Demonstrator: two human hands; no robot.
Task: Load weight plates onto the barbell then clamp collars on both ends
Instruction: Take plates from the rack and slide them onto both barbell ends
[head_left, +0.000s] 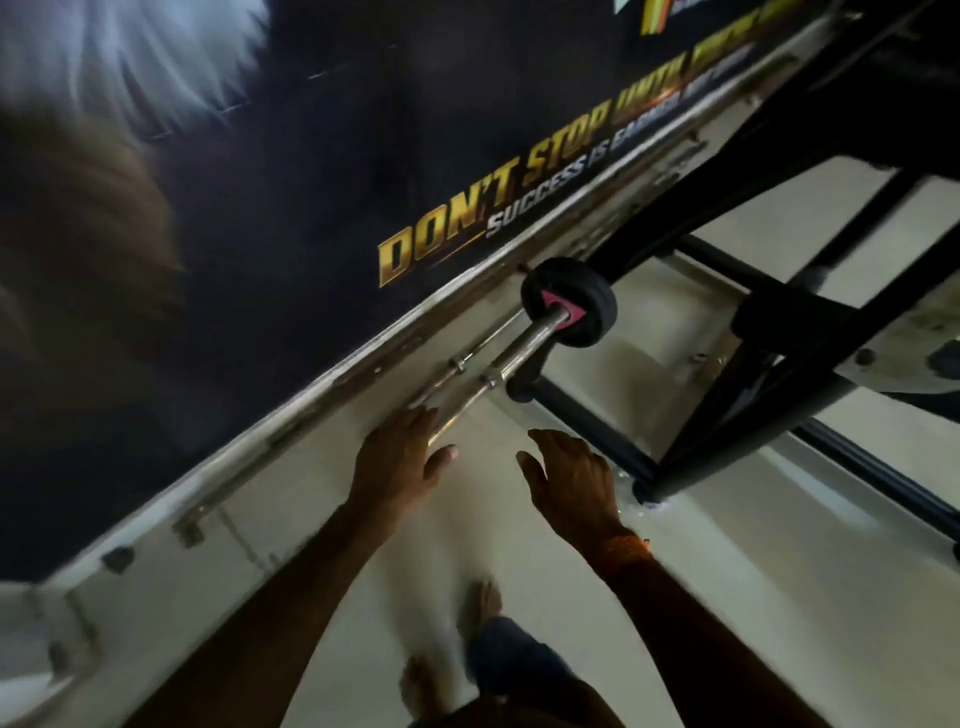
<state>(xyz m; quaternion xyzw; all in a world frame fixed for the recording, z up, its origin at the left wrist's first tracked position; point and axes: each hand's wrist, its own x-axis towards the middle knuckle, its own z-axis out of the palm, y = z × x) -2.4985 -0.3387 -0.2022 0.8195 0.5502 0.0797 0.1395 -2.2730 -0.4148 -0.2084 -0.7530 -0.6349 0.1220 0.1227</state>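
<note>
- At 10 o'clock from my hands a dark banner (467, 228) covers the wall. It matters only as the limit: the bar lies close along its foot, so there is little room on that side.
- My left hand (400, 462) is spread flat with the fingers straight and the thumb out, holding nothing. Its fingertips are at the near end of the barbell (514, 348); I cannot tell if they touch it.
- The barbell lies low along the wall and runs away from me toward 1 o'clock. A thinner rod, or a reflection, lies just beside it on the wall side; I cannot tell which.
- A black weight plate (576, 296) with a pink mark at its hub sits on the far end, at 1 o'clock. I see no collar clamped outside it, though blur may be hiding one.
- My right hand (571, 483) hangs over the pale floor (395, 561) at 3 o'clock of the left. Its fingers are loosely bent and it grips nothing.
- A black metal frame (727, 322) stands at 2 o'clock, with one foot near my right hand.
- My judgement is that the step is to take hold of the near end. I would wrap both hands fully round the steel and set them apart.
- I would then draw the bar out from the wall before lifting, keeping the loaded end from swinging into the frame.
- My bare feet (480, 603) are at 6 o'clock, so I would keep them clear of the bar's path.
</note>
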